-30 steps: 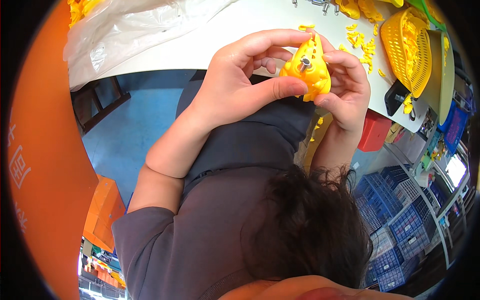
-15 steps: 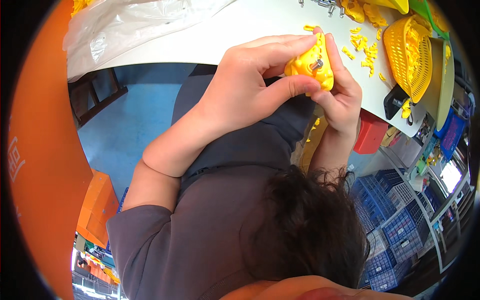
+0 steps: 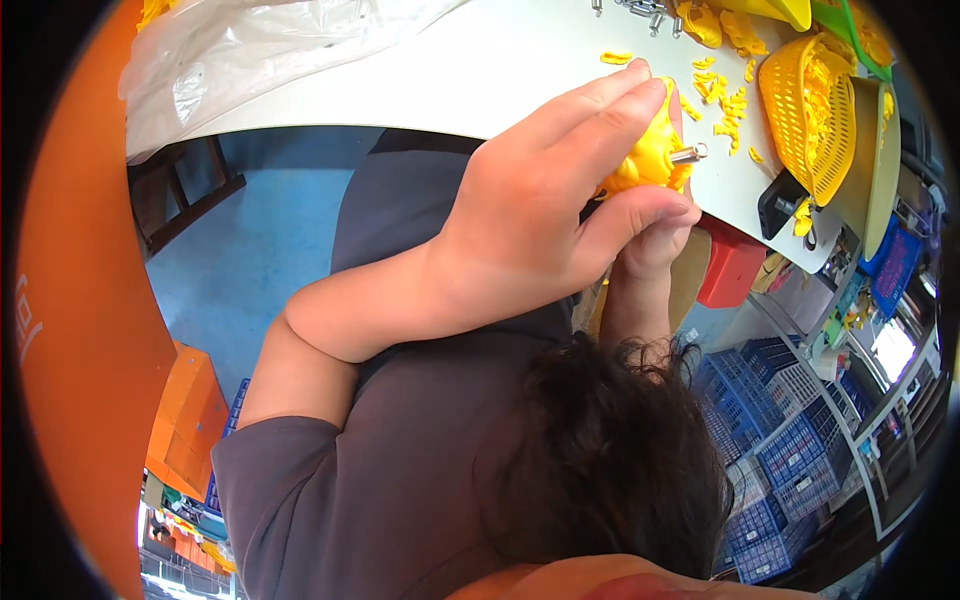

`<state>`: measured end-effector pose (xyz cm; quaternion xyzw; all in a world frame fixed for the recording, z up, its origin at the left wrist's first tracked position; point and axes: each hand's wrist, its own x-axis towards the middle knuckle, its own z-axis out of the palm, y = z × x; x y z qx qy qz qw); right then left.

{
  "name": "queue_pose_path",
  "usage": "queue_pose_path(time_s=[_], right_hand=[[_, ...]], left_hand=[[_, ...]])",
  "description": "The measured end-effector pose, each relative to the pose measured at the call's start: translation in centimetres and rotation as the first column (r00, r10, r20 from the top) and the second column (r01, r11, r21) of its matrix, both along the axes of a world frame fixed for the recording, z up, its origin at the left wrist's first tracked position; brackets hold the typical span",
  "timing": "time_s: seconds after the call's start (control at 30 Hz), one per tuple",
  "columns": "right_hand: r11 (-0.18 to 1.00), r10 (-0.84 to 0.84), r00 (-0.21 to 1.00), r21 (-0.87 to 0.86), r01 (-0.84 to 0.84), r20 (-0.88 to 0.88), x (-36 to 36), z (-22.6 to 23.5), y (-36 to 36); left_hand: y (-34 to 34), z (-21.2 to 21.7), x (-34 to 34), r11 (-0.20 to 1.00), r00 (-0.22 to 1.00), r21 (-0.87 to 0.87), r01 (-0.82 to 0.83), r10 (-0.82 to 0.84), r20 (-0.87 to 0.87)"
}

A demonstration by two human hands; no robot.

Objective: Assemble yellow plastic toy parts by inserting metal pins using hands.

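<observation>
A yellow moulded plastic figure part [image 3: 652, 150] is held between my two hands above the near edge of the white table. Out of its side sticks a short silver metal cylinder [image 3: 688, 154]. My left hand [image 3: 560, 170] is wrapped over the part, fingers along its top and thumb pressed at its lower side. Closed on the same part from the right and below is my right hand [image 3: 662, 235], with most of its fingers hidden behind it. Small yellow pieces [image 3: 735, 110] lie scattered on the table just beyond my hands.
Several silver metal cylinders [image 3: 655, 18] lie at the table's far side. To the right stands a yellow perforated basket [image 3: 790, 130] of yellow pieces, near a black device [image 3: 778, 208]. A clear plastic bag [image 3: 230, 60] covers the left. Blue crates [image 3: 790, 460] stand low right.
Both hands have shifted slightly right with the yellow part, which has turned so the metal cylinder now points rightward. My left hand now covers more of it.
</observation>
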<state>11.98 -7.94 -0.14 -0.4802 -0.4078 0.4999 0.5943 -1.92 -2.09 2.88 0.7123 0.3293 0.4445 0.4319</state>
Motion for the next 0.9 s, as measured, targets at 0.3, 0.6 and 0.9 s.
queue_pose_path(time_s=[0.3, 0.6, 0.9], right_hand=[[0.991, -0.104, 0.988, -0.09, 0.094, -0.113, 0.0, 0.4, -0.4], [0.991, -0.066, 0.995, -0.119, 0.057, -0.074, 0.8, 1.0, -0.4], [0.993, -0.074, 0.997, -0.098, 0.073, -0.001, 1.0, 1.1, -0.3]], left_hand=[[0.1, -0.4, 0.1, 1.0, 0.997, 0.013, 0.015, -0.016, 0.077], [-0.1, -0.3, 0.2, 0.999, 0.998, 0.041, -0.01, 0.008, 0.061], [0.0, -0.3, 0.3, 0.998, 0.998, 0.061, -0.009, 0.005, 0.058]])
